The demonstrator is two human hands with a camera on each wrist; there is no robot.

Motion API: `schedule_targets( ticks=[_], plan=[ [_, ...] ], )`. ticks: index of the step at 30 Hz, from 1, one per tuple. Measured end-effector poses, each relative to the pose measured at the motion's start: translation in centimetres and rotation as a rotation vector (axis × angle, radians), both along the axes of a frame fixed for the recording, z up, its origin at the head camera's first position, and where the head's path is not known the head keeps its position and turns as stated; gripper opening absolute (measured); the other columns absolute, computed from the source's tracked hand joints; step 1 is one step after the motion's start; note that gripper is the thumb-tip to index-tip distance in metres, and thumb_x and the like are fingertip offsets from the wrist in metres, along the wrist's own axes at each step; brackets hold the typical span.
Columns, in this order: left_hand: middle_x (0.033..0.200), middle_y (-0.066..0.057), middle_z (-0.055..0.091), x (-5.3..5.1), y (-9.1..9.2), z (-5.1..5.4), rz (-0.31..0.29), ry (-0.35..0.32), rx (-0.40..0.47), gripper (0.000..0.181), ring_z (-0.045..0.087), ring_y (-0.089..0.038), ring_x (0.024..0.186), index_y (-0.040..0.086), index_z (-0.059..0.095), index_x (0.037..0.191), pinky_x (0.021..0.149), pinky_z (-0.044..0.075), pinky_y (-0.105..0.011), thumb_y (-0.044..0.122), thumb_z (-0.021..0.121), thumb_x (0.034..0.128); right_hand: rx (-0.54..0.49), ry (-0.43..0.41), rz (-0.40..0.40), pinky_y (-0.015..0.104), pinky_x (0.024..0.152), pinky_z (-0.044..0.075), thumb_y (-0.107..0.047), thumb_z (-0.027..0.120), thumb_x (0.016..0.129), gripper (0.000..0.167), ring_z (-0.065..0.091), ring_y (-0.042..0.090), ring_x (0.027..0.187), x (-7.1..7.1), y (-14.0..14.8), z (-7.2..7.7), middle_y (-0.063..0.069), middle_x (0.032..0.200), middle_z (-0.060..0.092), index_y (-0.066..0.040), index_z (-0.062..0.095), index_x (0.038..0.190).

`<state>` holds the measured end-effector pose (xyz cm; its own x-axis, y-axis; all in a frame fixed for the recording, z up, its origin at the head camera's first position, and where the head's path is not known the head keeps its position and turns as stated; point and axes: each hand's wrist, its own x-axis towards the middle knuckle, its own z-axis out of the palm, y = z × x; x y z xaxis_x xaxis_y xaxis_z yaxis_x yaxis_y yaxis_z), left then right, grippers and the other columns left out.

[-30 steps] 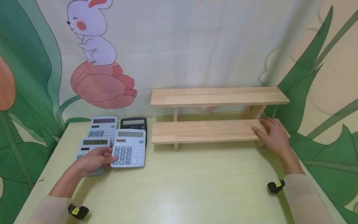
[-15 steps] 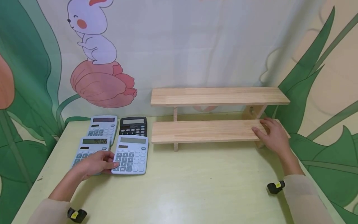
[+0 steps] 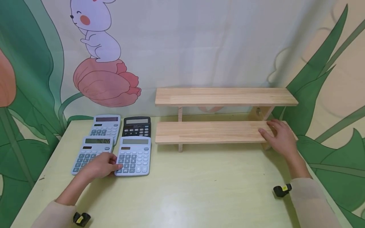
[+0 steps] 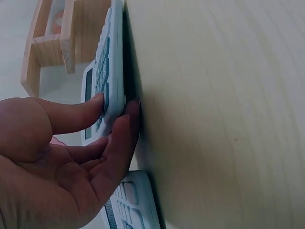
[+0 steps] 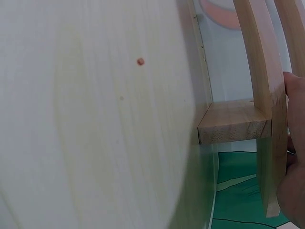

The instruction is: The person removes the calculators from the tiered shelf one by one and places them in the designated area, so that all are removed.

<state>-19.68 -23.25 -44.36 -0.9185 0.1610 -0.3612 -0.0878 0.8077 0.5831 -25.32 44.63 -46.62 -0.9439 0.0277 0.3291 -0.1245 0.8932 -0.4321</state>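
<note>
My left hand (image 3: 103,165) pinches the lower left corner of a light blue calculator (image 3: 134,158), thumb on its keys and fingers at its underside. In the left wrist view the calculator (image 4: 110,67) appears edge-on, with a dark gap between it and the table. Beside it lies another light blue calculator (image 3: 85,155) with digits on its display, partly covered by my hand. Behind these are a third light blue calculator (image 3: 104,128) and a black calculator (image 3: 137,128). My right hand (image 3: 280,139) rests on the right end of the lower board of a two-tier wooden shelf (image 3: 211,131).
The shelf's upper board (image 3: 225,96) stands behind and above the lower one. A pale table (image 3: 199,190) extends in front. Behind it hangs a cloth backdrop (image 3: 199,41) printed with a rabbit and leaves. A small camera is strapped at each wrist.
The pinched calculator came toward me and slightly right, off the black calculator, which now shows more of its keys. My right hand stays on the shelf. The head view shifted slightly.
</note>
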Motion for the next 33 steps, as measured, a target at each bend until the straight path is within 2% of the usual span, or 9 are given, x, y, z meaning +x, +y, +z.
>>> schedule_targets(
  ticks=[14,20,24,29,33],
  plan=[
    [0.092,-0.013,0.065,1.3,0.5,0.0,0.03,0.042,-0.095,0.035,0.06,-0.024,0.079,-0.013,0.064,0.115,0.07,0.054,-0.034,0.018,0.073,0.1012,-0.002,-0.006,0.009,0.076,0.114,0.029,-0.052,0.064,0.104,0.07,0.037,0.057,0.144,-0.3,-0.5,-0.3,0.034,0.154,0.046,0.005,0.057,0.144],
    [0.089,-0.012,0.065,1.4,0.9,0.2,0.02,0.083,-0.179,0.032,0.058,-0.026,0.079,-0.012,0.066,0.107,0.068,0.052,-0.035,0.018,0.075,0.0992,0.001,-0.009,0.015,0.076,0.114,0.028,-0.052,0.064,0.103,0.071,0.036,0.057,0.144,-0.9,-0.8,-0.4,0.034,0.154,0.045,0.005,0.056,0.144],
    [0.083,-0.011,0.062,1.3,1.4,0.0,0.005,0.103,-0.221,0.029,0.057,-0.025,0.076,-0.01,0.067,0.101,0.065,0.049,-0.035,0.018,0.075,0.0988,0.001,0.02,0.045,0.075,0.113,0.03,-0.05,0.064,0.104,0.069,0.038,0.058,0.141,-1.4,-0.8,-0.3,0.036,0.151,0.047,0.007,0.057,0.142],
    [0.083,-0.011,0.061,1.1,1.9,-0.5,-0.008,0.107,-0.213,0.028,0.056,-0.025,0.075,-0.009,0.067,0.1,0.064,0.047,-0.034,0.018,0.075,0.0988,-0.007,0.035,0.071,0.074,0.11,0.034,-0.045,0.065,0.104,0.065,0.042,0.06,0.136,-0.7,0.0,-0.7,0.037,0.147,0.05,0.009,0.059,0.139],
    [0.088,-0.013,0.065,0.9,2.0,0.0,-0.029,0.113,-0.196,0.038,0.058,-0.024,0.075,-0.013,0.067,0.109,0.064,0.049,-0.034,0.022,0.076,0.0987,-0.048,-0.005,0.093,0.074,0.107,0.035,-0.041,0.066,0.104,0.062,0.043,0.059,0.136,0.2,0.9,-0.4,0.037,0.148,0.049,0.008,0.059,0.141]
  ],
)
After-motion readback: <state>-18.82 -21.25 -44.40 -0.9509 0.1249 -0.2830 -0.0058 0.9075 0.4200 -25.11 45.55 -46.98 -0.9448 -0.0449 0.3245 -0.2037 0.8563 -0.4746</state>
